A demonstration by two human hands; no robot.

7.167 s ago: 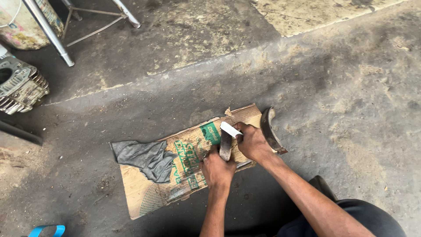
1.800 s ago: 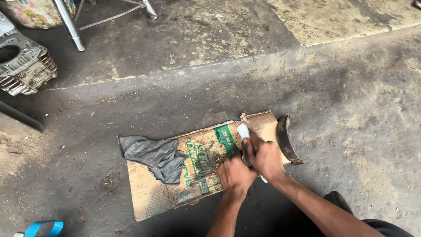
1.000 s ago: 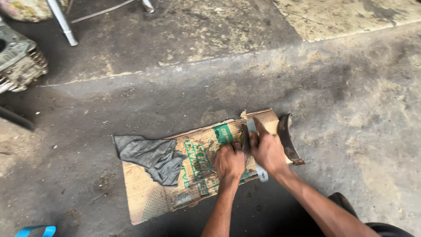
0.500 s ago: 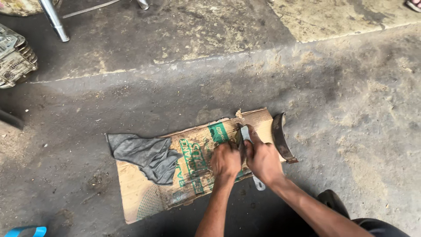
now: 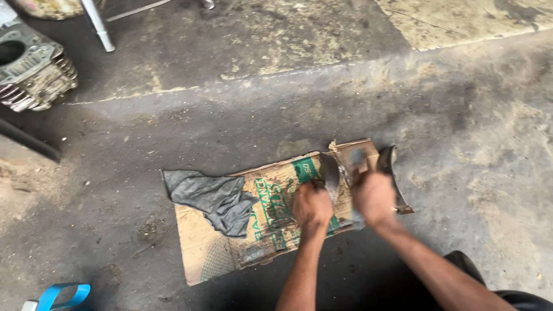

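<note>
I have a curved dark-grey metal shoe (image 5: pixel 330 173) pinned on edge near the middle of the flat brown cardboard sheet (image 5: pixel 201 253), my left hand (image 5: pixel 311 206) closed around its lower end. My right hand (image 5: pixel 374 198) is curled around a small pale tool (image 5: pixel 357 156) (blurred, so I cannot tell just what it is) right beside the shoe at three o'clock. The two hands sit close together, not touching.

The shoe looks stiff and fairly heavy for its size, with a dusty, perhaps greasy face that could slip, so I judge the narrow ends the best place to grip. A second curved dark metal shoe (image 5: pixel 391 178) lies at the cardboard's three-o'clock edge. A crumpled grey rag (image 5: pixel 213 196) rests at nine o'clock on the sheet. Farther out, at ten o'clock on the stained concrete floor (image 5: pixel 242 86), sits a finned metal engine block (image 5: pixel 34 72).
</note>
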